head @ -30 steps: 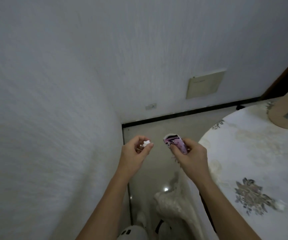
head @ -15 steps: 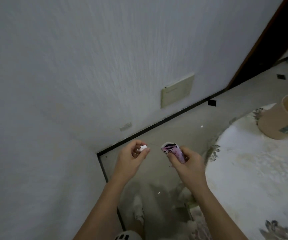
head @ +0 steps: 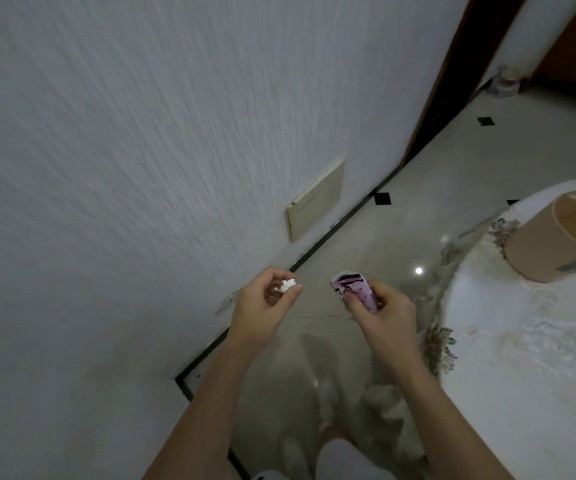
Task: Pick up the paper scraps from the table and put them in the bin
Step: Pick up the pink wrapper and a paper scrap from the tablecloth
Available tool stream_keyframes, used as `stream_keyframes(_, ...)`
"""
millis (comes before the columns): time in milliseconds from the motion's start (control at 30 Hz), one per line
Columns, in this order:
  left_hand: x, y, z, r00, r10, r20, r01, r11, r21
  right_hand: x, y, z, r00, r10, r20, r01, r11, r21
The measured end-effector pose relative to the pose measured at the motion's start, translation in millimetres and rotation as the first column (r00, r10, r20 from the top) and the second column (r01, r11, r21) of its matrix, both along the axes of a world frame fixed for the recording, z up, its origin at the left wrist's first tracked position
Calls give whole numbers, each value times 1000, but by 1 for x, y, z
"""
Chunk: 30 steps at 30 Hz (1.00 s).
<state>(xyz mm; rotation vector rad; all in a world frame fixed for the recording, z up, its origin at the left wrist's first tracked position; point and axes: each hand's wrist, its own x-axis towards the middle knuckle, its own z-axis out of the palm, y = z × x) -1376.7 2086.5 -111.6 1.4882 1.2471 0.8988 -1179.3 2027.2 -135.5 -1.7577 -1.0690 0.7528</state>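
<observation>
White paper, crumpled small, sits pinched in my left grip: the white scrap is held between thumb and fingertips, the hand closed round it. Just beside it, toward three o'clock, my right grip is closed on a pink-and-black printed scrap, whose end sticks up past my fingers. Both hands hang over the glossy pale floor, apart from each other and clear of the bench. At three to four o'clock the round bench carries a cream cloth with dark floral patches at its edge. Further out on it, near two o'clock, stands the tan bin, tilted in my view with its open rim turned up and away; a blue label marks its side. At ten to twelve o'clock a textured white wall runs along the floor, with a beige panel set low in it. Beyond, at one o'clock, a dark door frame rises.
</observation>
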Motion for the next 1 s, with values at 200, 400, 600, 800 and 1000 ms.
stream_keyframes(200,40,79,4,994,-107,-22,108,993,55,36,56,1,993,-119,-15,119,993,9)
stream_keyframes(400,125,179,13,968,-243,-59,245,969,39,107,135,7,971,-239,-26,240,968,68)
stream_keyframes(600,228,251,30,901,-423,-91,431,898,93,189,188,29,925,-374,71,363,922,134)
stream_keyframes(800,324,277,39,780,-619,-89,625,769,133,253,183,48,821,-563,100,546,824,154)
stream_keyframes(1000,429,267,37,558,-828,-64,830,552,82,303,138,46,611,-781,132,762,625,168)
